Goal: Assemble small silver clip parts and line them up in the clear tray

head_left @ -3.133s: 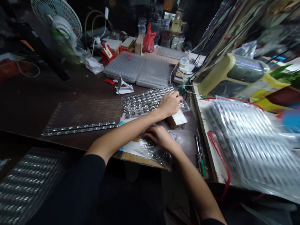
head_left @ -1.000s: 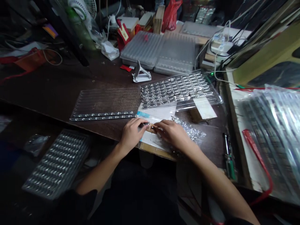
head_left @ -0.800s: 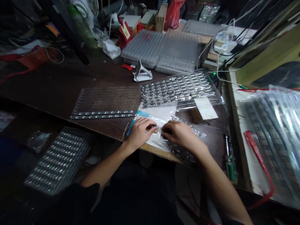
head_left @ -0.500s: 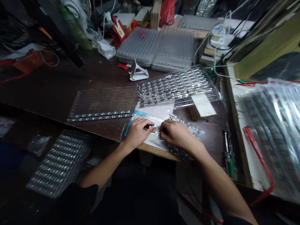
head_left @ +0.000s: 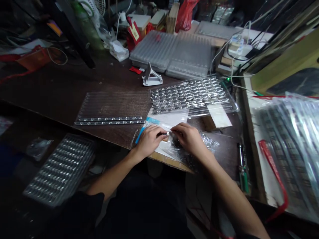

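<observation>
Metal piece (head_left: pixel 167 133), small, pinched between thumb and fingers of the left hand (head_left: pixel 149 138), near the front edge of the dark surface (head_left: pixel 57 83). Right hand (head_left: pixel 188 136) just beside it, fingertips drawn close together; cannot tell whether they grip anything. Loose shiny parts (head_left: pixel 208 140) lie close beside the right hand; beyond, a clear tray (head_left: pixel 233 105) bears rows of silvery pieces (head_left: pixel 185 94).

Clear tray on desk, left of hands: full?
No, partly filled: in the clear tray, metal parts show only along the two nearest rows.
</observation>
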A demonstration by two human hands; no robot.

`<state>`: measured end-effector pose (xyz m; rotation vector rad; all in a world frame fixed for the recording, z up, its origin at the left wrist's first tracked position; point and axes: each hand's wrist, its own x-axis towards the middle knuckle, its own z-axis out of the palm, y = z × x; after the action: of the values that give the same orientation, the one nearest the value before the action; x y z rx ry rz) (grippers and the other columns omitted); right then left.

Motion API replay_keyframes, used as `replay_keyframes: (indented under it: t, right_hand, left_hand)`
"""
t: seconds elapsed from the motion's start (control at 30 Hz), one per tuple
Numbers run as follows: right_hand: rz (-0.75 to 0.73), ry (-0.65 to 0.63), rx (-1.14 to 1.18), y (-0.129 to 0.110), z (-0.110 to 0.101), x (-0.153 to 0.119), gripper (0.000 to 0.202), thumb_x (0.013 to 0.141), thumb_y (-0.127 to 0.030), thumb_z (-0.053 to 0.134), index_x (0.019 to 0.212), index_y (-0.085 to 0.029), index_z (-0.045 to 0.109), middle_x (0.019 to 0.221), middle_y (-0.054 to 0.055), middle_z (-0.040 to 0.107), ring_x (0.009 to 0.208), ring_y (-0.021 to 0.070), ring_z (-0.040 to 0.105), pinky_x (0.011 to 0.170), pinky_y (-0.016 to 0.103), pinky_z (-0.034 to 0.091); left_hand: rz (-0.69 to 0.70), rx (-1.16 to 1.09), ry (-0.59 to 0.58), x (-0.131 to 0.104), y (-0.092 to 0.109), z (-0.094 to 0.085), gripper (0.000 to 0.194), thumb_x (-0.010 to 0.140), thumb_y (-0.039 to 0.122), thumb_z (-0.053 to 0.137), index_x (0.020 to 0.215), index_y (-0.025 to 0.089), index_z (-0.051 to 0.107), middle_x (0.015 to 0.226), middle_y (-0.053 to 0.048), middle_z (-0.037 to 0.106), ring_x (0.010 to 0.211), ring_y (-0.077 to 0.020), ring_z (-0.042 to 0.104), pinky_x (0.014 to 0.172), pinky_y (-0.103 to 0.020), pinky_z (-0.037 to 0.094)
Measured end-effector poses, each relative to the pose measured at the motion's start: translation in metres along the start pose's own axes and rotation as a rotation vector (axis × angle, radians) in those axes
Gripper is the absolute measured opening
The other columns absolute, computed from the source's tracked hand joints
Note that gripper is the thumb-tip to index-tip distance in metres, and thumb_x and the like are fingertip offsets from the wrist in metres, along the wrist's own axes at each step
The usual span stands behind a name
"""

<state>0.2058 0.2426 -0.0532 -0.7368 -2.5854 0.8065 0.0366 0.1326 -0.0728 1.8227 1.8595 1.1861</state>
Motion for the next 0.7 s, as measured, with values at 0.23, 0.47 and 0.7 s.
replay_keyframes:
  t: [0.23,0.47,0.7]
  right_hand:
    - [-0.078,-0.111,-0.082,-0.018,0.022,0.006,0.024,0.098,-0.017,0.046,0.106,-0.017,0.068,0.102,0.008,0.068,0.088,0.0182,0.064,0.079,0.028,0.049]
    - [-0.221,-0.207,-0.399,-0.03,0.025,0.004,0.023,0.099,-0.016,0.048,0.111,-0.014,0.067,0.104,0.011,0.066,0.093,0.0234,0.059,0.084,0.034,0.047]
    - [-0.196,-0.114,-0.29,-0.024,0.018,0.002,0.028,0.1,-0.019,0.048,0.121,-0.016,0.065,0.11,0.01,0.066,0.095,0.0224,0.061,0.083,0.033,0.048]
  left_hand:
    - [-0.009,-0.018,0.254,0.012,-0.025,-0.046,0.005,0.089,0.02,0.065,0.092,0.017,0.068,0.098,-0.005,0.073,0.095,-0.0171,0.068,0.089,-0.03,0.051]
    - [-0.021,0.13,0.145,0.027,-0.056,-0.071,0.007,0.089,0.022,0.063,0.092,0.017,0.067,0.098,-0.005,0.073,0.092,-0.0185,0.067,0.086,-0.031,0.05]
    - [0.005,0.321,0.13,0.021,-0.066,-0.074,0.007,0.09,0.023,0.061,0.09,0.018,0.067,0.096,-0.004,0.073,0.091,-0.0207,0.065,0.092,-0.037,0.045]
